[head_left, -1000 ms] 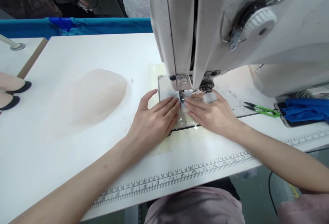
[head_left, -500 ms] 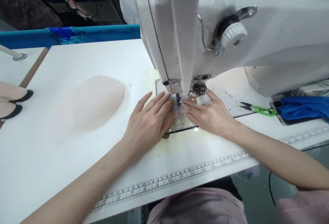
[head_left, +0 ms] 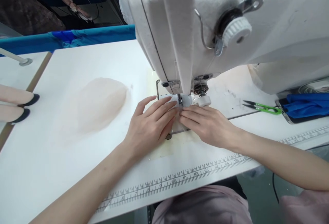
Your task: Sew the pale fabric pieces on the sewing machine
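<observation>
1. White tabletop (head_left: 64,169) lies beneath the sewing machine (head_left: 159,28); sheer beige fabric (head_left: 102,104) rests at nine o'clock from the presser foot (head_left: 180,99).
2. Thin, pale material (head_left: 186,101) sits at the foot, partly hidden by fingers.
3. The left hand (head_left: 151,124), at eight o'clock, and right hand (head_left: 213,124), at four, are open, fingers extended; I cannot tell whether either pinches an edge.
4. Good control here, I judge, means light, even fingertip pressure from both sides, without tugging such fine stuff.
5. Fingertips are very near the foot; they should guide from beside it, never under.
6. Green-handled snips (head_left: 267,109) lie at three o'clock, best left clear of the right forearm.
</observation>
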